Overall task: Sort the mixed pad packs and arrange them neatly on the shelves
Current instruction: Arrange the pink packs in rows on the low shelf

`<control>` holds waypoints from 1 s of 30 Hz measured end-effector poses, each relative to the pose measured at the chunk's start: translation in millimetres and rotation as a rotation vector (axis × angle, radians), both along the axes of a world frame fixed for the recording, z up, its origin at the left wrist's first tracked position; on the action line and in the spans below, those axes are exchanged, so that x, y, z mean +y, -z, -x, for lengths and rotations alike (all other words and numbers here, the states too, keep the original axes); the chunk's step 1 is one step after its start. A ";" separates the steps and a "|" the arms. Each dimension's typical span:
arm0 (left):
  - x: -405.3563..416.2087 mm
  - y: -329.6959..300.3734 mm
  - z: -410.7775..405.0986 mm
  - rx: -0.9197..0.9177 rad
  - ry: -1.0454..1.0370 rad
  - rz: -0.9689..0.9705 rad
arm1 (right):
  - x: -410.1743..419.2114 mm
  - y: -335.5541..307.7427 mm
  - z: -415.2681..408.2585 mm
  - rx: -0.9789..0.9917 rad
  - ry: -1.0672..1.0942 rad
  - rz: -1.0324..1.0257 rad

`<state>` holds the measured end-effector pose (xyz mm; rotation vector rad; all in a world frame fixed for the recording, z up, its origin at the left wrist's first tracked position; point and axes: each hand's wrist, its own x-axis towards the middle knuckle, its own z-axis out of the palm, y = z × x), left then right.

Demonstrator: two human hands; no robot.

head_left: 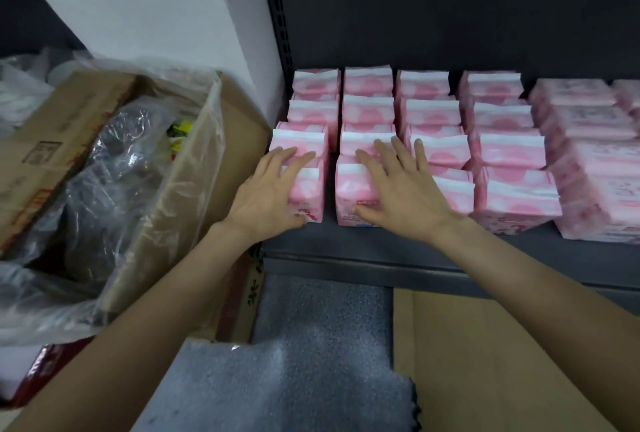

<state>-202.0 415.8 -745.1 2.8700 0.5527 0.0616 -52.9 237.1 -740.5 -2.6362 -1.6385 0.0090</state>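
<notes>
Pink pad packs (502,154) stand in rows on the dark shelf (381,251). Left hand (268,194) and right hand (403,194) lie flat, fingers straight, gripping nothing, pressing the front packs. Uneven pressure could topple rows behind. Carton (114,154) contents are obscured by plastic; rightmost stacks are cropped.

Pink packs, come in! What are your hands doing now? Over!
Left hand open, flat on the front-left pink pack. Right hand open, pressing the next pack. Rows stand on the shelf. Nothing in the way.
</notes>
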 end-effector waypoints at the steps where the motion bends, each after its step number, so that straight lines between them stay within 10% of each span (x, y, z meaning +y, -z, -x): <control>1: -3.0 -3.7 0.4 -0.008 0.005 -0.002 | -7.4 -2.9 -2.1 0.016 -0.024 -0.041; 7: -41.6 -40.4 -24.0 -0.371 0.116 -0.071 | -83.3 -19.3 -45.4 0.048 -0.119 -0.363; 19: -92.6 -6.2 -76.2 0.106 -0.088 -0.049 | -133.1 7.7 -113.1 0.710 0.393 -0.392; 30: -89.7 12.1 -80.5 0.071 -0.041 -0.247 | -90.6 13.5 -88.2 0.694 0.400 -0.452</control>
